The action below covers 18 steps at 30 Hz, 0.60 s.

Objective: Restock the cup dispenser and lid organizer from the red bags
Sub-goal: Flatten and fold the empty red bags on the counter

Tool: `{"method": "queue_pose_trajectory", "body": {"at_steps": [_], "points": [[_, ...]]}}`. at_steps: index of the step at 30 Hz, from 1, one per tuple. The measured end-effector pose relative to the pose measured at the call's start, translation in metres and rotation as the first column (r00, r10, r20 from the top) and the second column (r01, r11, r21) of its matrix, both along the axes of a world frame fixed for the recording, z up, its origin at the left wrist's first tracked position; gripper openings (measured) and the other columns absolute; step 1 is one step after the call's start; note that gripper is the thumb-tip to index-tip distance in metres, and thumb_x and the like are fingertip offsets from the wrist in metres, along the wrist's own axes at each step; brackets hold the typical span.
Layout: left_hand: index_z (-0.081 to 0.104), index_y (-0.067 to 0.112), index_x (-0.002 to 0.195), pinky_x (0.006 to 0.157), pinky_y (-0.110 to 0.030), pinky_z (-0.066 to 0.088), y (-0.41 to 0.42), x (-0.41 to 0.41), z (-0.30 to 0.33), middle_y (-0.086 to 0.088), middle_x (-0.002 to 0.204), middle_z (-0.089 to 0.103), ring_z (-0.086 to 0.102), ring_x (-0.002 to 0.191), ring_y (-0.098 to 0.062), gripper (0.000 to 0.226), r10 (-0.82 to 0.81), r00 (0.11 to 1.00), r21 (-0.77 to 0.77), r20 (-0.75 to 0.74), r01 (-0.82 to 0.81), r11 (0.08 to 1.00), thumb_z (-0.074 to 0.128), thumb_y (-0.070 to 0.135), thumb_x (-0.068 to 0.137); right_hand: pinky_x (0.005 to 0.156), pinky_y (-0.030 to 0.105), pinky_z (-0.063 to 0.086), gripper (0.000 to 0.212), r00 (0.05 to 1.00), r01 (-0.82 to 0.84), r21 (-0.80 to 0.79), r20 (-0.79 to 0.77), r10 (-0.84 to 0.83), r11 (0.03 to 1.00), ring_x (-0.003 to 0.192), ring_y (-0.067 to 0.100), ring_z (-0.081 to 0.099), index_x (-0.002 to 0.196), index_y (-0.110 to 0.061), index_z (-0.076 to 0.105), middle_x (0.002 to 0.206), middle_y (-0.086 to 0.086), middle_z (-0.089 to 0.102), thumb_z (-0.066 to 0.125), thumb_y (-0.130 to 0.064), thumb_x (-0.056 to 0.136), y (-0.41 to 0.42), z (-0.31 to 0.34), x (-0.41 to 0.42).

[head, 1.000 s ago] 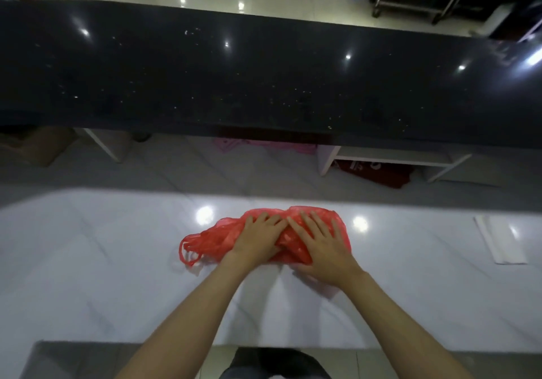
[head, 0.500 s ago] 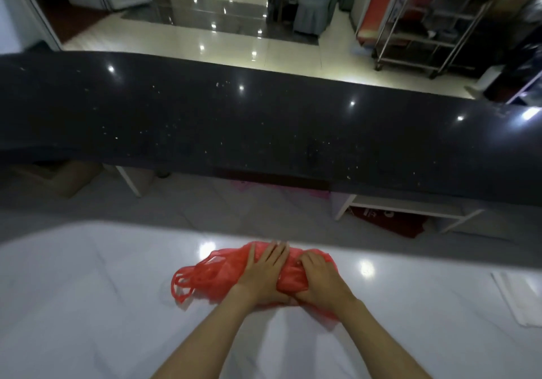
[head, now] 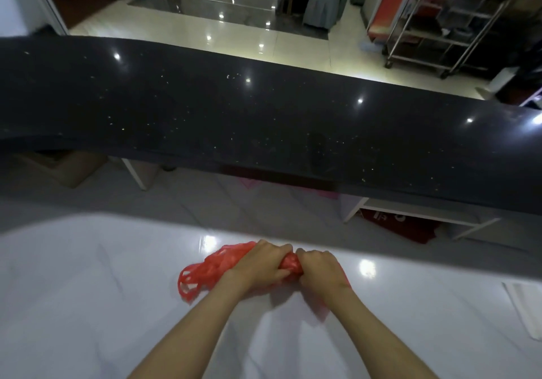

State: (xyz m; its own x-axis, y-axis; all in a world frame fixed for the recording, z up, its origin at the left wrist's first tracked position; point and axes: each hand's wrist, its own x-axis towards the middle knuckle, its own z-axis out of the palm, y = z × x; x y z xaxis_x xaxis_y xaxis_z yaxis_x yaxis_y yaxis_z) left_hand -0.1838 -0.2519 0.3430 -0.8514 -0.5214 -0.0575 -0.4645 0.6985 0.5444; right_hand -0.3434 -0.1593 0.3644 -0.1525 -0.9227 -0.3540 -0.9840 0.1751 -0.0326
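lower centre: left hand point(head: 259, 264) and right hand point(head: 319, 267) curl tight round red bag point(head: 211, 265) | thin, soft, light; likely slippery; grip the bunched middle

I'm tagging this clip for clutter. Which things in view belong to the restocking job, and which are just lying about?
Job:
- red bag, bunched up on the white counter
- left hand and right hand, both gripping it

Lying about:
- white folded sheet at the counter's right edge
- metal cart across the room
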Motion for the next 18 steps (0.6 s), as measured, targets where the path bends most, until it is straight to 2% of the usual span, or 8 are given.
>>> {"method": "queue_pose_trajectory", "body": {"at_steps": [4, 6, 9, 11, 14, 16, 17, 18], "points": [[0.058, 0.035, 0.108, 0.088, -0.037, 0.049, -0.01, 0.003, 0.009, 0.005, 0.106, 0.072, 0.062, 0.098, -0.022, 0.06, 0.026, 0.979, 0.228, 0.201, -0.072, 0.971, 0.066, 0.082, 0.072, 0.08, 0.037, 0.049, 0.028, 0.992, 0.123, -0.016, 0.002, -0.123, 0.992, 0.1, 0.035, 0.069, 0.108, -0.019, 0.069, 0.108, 0.008, 0.074, 0.057, -0.02, 0.082, -0.009, 0.011, -0.006], [0.068, 0.032, 0.101, 0.08, -0.033, 0.052, -0.022, 0.001, 0.014, 0.006, 0.098, 0.076, 0.068, 0.091, -0.021, 0.052, 0.037, 0.971, 0.255, 0.236, -0.099, 0.962, 0.075, 0.071, 0.068, 0.083, 0.039, 0.051, 0.031, 0.98, 0.189, -0.035, 0.065, -0.186, 0.981, 0.103, 0.038, 0.069, 0.11, -0.02, 0.07, 0.111, 0.01, 0.075, 0.056, -0.019, 0.082, -0.012, 0.014, -0.009], [0.07, 0.027, 0.086, 0.069, -0.033, 0.054, -0.031, -0.001, 0.02, 0.006, 0.082, 0.075, 0.071, 0.081, -0.017, 0.032, 0.266, 0.958, 0.367, 0.107, -0.287, 0.885, 0.075, 0.05, 0.065, 0.084, 0.039, 0.054, 0.033, 0.891, 0.366, -0.106, 0.328, -0.314, 0.925, 0.104, 0.035, 0.07, 0.114, -0.027, 0.072, 0.111, 0.005, 0.078, 0.056, -0.019, 0.086, -0.01, 0.014, -0.01], [0.066, 0.029, 0.087, 0.078, -0.036, 0.057, -0.025, -0.004, 0.026, 0.008, 0.085, 0.073, 0.07, 0.084, -0.012, 0.031, 0.428, 0.901, 0.525, -0.067, -0.333, 0.783, 0.075, 0.046, 0.064, 0.08, 0.037, 0.057, 0.028, 0.724, 0.537, -0.122, 0.575, -0.382, 0.835, 0.096, 0.026, 0.072, 0.103, -0.031, 0.075, 0.101, -0.001, 0.079, 0.053, -0.018, 0.092, -0.009, 0.016, -0.007], [0.065, 0.037, 0.121, 0.096, -0.027, 0.056, -0.003, -0.008, 0.037, 0.009, 0.119, 0.071, 0.068, 0.115, -0.013, 0.045, 0.556, 0.797, 0.769, -0.238, -0.195, 0.609, 0.081, 0.039, 0.079, 0.076, 0.032, 0.058, 0.03, 0.356, 0.758, 0.019, 0.825, -0.438, 0.652, 0.091, 0.02, 0.072, 0.096, -0.026, 0.075, 0.095, -0.001, 0.077, 0.05, -0.01, 0.101, -0.014, 0.025, 0.001], [0.048, 0.042, 0.148, 0.102, -0.032, 0.057, 0.015, -0.011, 0.044, 0.006, 0.14, 0.061, 0.064, 0.128, -0.016, 0.075, 0.538, 0.816, 0.896, -0.21, -0.059, 0.44, 0.087, 0.034, 0.085, 0.08, 0.039, 0.063, 0.023, 0.08, 0.818, 0.227, 0.865, -0.496, 0.528, 0.09, 0.026, 0.075, 0.1, -0.015, 0.076, 0.093, 0.008, 0.078, 0.053, -0.017, 0.102, -0.02, 0.028, 0.006], [0.035, 0.045, 0.156, 0.105, -0.037, 0.057, 0.023, -0.012, 0.045, 0.005, 0.146, 0.057, 0.063, 0.13, -0.016, 0.093, 0.51, 0.837, 0.926, -0.2, -0.009, 0.377, 0.091, 0.03, 0.082, 0.084, 0.044, 0.063, 0.023, -0.012, 0.808, 0.314, 0.855, -0.518, 0.499, 0.089, 0.029, 0.076, 0.099, -0.012, 0.076, 0.09, 0.011, 0.079, 0.057, -0.023, 0.102, -0.023, 0.031, 0.009], [0.025, 0.047, 0.158, 0.107, -0.042, 0.056, 0.027, -0.013, 0.043, 0.003, 0.149, 0.054, 0.063, 0.131, -0.016, 0.107, 0.488, 0.85, 0.937, -0.199, 0.019, 0.349, 0.093, 0.025, 0.079, 0.086, 0.045, 0.063, 0.024, -0.041, 0.785, 0.363, 0.839, -0.543, 0.502, 0.088, 0.03, 0.076, 0.099, -0.01, 0.076, 0.087, 0.012, 0.079, 0.06, -0.027, 0.102, -0.025, 0.035, 0.011]]}}
